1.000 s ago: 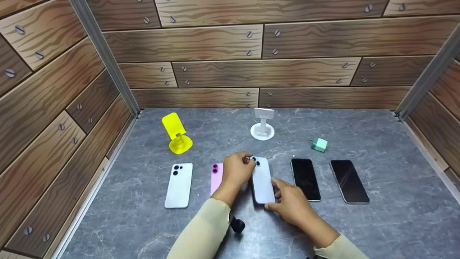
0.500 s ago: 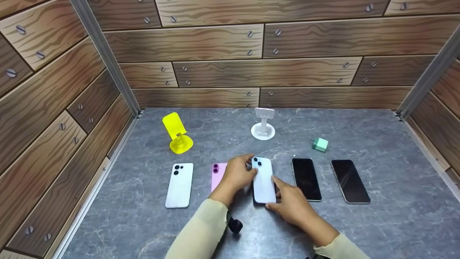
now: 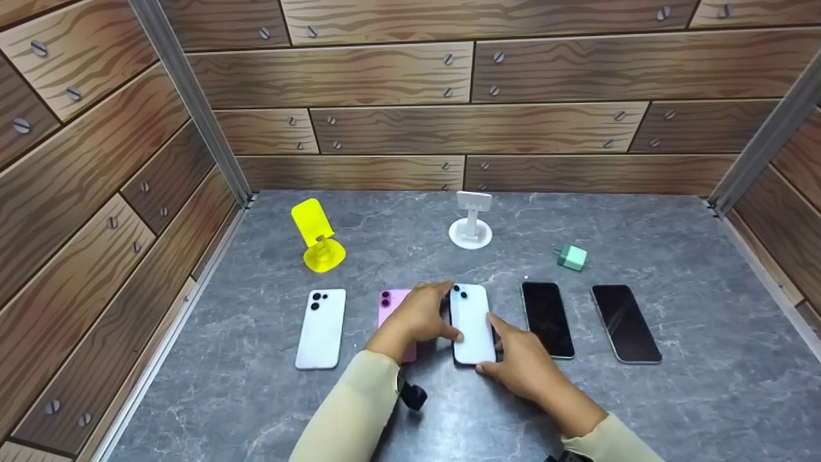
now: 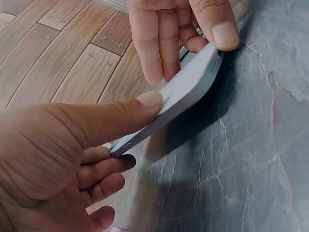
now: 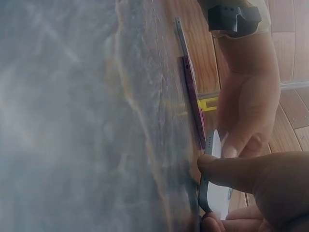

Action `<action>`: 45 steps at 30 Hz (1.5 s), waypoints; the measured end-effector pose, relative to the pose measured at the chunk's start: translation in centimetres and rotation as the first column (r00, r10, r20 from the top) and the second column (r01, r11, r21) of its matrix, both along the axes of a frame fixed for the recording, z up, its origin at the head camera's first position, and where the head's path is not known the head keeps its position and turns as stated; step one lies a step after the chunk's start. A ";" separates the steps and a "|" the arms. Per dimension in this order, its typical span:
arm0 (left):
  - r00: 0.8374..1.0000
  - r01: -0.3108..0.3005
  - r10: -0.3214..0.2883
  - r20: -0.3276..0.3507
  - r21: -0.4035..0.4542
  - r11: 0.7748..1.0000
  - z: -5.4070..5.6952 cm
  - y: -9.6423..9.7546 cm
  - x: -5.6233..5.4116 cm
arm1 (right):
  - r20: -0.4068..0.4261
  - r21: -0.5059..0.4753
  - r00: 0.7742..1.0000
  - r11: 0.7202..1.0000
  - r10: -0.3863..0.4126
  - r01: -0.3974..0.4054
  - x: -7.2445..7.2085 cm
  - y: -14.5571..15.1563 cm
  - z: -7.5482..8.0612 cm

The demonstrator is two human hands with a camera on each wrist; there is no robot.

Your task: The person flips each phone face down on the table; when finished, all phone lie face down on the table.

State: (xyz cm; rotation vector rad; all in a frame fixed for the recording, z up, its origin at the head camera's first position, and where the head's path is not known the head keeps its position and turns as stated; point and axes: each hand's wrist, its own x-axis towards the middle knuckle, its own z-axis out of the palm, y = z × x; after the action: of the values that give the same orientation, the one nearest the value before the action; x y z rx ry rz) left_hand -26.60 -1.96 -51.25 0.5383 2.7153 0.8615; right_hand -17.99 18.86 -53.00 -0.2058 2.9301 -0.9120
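A pale blue smartphone (image 3: 473, 327) lies back up between both hands, its two camera lenses at the far end. In the left wrist view the phone (image 4: 186, 79) is tilted and casts a shadow on the table below. My left hand (image 3: 420, 314) holds its left side, thumb over the back and fingers at the edge and beneath. My right hand (image 3: 523, 364) grips the lower right corner, its thumb at the near end and its fingers along the right side. Partly covered by my left hand and wrist is a pink phone (image 3: 392, 304).
A white phone (image 3: 321, 330) lies at left. Right of my hands lie a black-screened phone (image 3: 548, 321) and another dark phone (image 3: 625, 324). Behind stand a yellow phone stand (image 3: 324, 255), a white phone stand (image 3: 471, 234) and a green charger plug (image 3: 573, 257). Wood-patterned walls enclose the table.
My left hand has slid nearer along the phone's left side, its thumb going from beside the cameras to lower on the back. The right hand keeps its hold.
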 end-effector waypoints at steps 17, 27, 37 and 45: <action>0.998 0.060 -0.058 0.029 -0.056 0.997 -0.4 -0.8 0.2 | 0.016 -0.004 1.000 1.000 0.010 -0.010 0.0 0.4 -0.2; 0.997 0.078 -0.077 0.015 -0.060 0.995 -0.5 -0.6 0.1 | -0.018 -0.047 1.000 0.999 0.010 -0.011 0.0 0.5 -0.2; 0.995 0.084 -0.079 0.053 -0.086 0.993 -0.4 -0.4 0.3 | -0.017 -0.058 1.000 0.998 0.010 -0.011 -0.1 0.7 -0.5; 0.996 0.079 -0.076 0.039 -0.086 0.993 -0.5 -0.5 0.4 | -0.003 -0.060 1.000 0.998 0.002 -0.002 -0.1 0.7 -0.7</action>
State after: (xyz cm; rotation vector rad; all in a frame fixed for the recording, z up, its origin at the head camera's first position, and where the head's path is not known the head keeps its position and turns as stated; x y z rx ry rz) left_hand -26.22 -2.42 -51.78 0.6004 2.6663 0.7220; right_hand -18.12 19.57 -53.68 -0.2137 2.9071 -1.0010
